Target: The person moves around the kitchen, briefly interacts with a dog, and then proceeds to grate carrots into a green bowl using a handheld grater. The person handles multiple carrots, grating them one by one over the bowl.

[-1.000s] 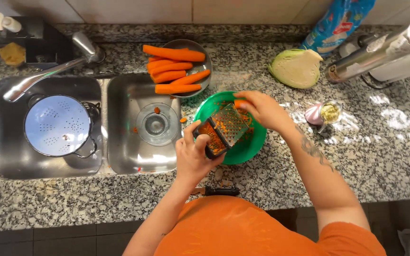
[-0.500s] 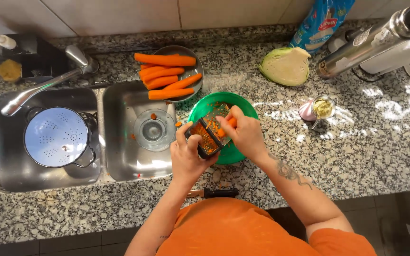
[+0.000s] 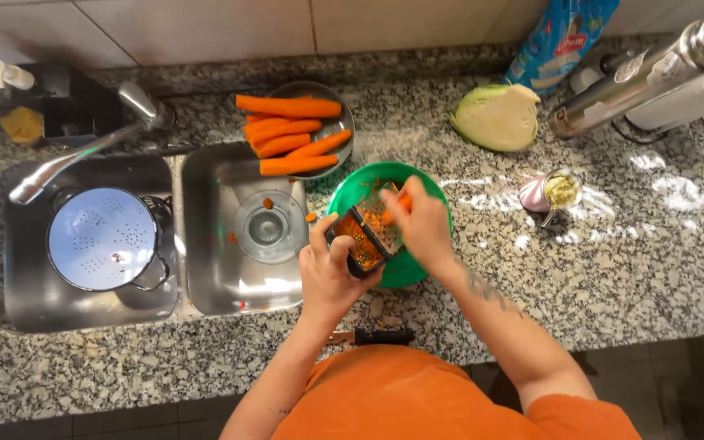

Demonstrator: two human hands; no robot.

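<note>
1. The left hand (image 3: 329,273) is closed around the lower end of a box grater (image 3: 366,234). The fingers wrap it tight.
2. The grater leans over a green bowl (image 3: 429,189). The bowl sits on the speckled stone counter (image 3: 613,269), just right of the sink (image 3: 213,244).
3. The right hand (image 3: 421,224) is curled shut on a small piece of carrot (image 3: 397,204). It presses the carrot on the grater's face. Only an orange tip shows past the fingers.
4. Orange bits stick to the grater.
5. At 11 o'clock from the bowl is a metal plate (image 3: 344,122) with 5 peeled carrots (image 3: 287,106) on it. They lie side by side.
6. At 1 o'clock from the bowl is half a cabbage (image 3: 495,118), cut side up.
7. At 3 o'clock from the bowl is a small glass jar (image 3: 561,189) with a pink thing (image 3: 533,195) just beside it.
8. In the left basin, at 9 o'clock from the bowl, sits a white colander (image 3: 99,238) on a pot. The tap (image 3: 75,155) reaches over it.
9. In the right basin lies a round glass lid (image 3: 266,226), with little carrot scraps near it.
10. At 6 o'clock from the bowl, a knife with a black handle (image 3: 380,336) lies at the counter's edge.
</note>
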